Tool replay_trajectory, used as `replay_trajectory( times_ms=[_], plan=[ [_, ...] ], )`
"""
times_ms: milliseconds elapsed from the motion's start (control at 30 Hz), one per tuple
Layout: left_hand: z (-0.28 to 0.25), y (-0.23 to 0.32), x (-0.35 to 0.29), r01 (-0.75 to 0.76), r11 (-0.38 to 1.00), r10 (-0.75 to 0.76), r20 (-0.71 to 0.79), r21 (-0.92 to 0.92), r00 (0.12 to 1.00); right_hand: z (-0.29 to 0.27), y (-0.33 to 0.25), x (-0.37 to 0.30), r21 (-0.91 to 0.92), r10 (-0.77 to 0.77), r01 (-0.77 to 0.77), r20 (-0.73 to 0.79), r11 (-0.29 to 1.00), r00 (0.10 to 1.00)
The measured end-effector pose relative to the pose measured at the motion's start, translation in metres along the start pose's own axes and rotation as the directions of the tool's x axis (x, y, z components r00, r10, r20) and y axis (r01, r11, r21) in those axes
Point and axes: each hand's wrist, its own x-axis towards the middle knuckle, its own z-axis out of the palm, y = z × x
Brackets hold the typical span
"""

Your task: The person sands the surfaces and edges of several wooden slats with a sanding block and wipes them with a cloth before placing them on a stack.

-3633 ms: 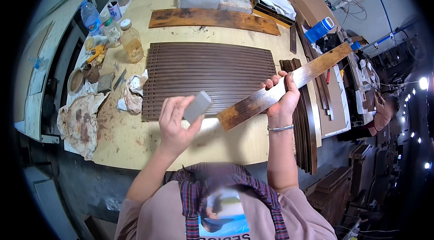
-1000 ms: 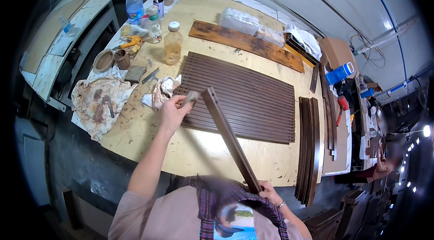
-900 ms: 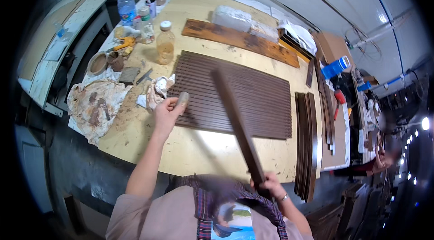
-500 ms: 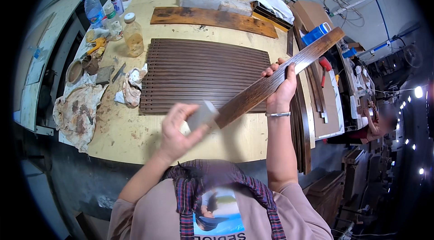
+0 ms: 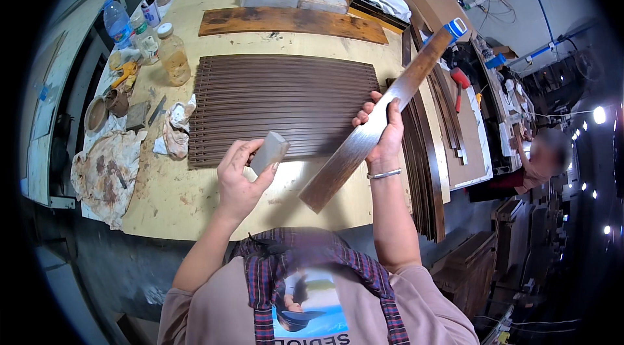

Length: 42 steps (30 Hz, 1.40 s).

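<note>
My left hand (image 5: pixel 239 177) is closed round a grey sanding block (image 5: pixel 270 152), gripped between thumb and fingers above the table's near part. The block stands apart from the brown wooden slat (image 5: pixel 354 156). That slat slants from lower left to upper right, its face glossy in the light, with my right hand (image 5: pixel 385 127) wrapped round its middle. Beneath and behind both hands lies a row of dark brown grooved slats (image 5: pixel 279 101), set side by side on the yellowish worktable (image 5: pixel 214 212).
Stained cloths (image 5: pixel 107 169), a crumpled rag (image 5: pixel 174 127) and a jar of amber liquid (image 5: pixel 173 56) stand left. A burnt-looking board (image 5: pixel 292 25) lies at the back. Long dark strips (image 5: pixel 426 182) and a red mallet (image 5: pixel 459 85) are right. Another person (image 5: pixel 539 156) is farther right.
My left hand has drawn the sanding block back from the slat's lower end. The slat has turned steeper, and its lower end has come nearer to me.
</note>
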Motion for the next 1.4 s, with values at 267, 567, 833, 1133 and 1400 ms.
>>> replay_trajectory(
  times_ms=[267,567,833,1133,1400],
  plan=[
    [-0.012,-0.031,-0.003,0.204,0.976,-0.206,-0.020,-0.082,0.978,-0.004,0.019,-0.008,-0.115,0.130,-0.113,0.158,0.987,0.979],
    [-0.176,-0.164,-0.037,0.552,0.730,-0.242,-0.604,0.402,0.760,0.006,0.030,-0.024,-0.268,0.168,-0.120,0.164,0.956,0.972],
    [-0.154,-0.162,0.005,0.244,0.678,-0.099,-0.244,0.693,0.965,0.026,0.058,-0.016,-0.145,0.233,-0.213,0.141,0.966,0.962],
    [-0.139,-0.198,0.035,0.497,0.832,-0.515,-0.013,-0.246,0.857,0.025,0.071,-0.005,-0.207,0.277,-0.238,0.188,0.949,0.942],
    [-0.024,0.018,0.083,0.289,0.701,-0.167,0.243,-0.653,0.955,0.044,0.089,-0.015,-0.226,0.180,-0.165,0.047,0.960,0.983]
  ],
)
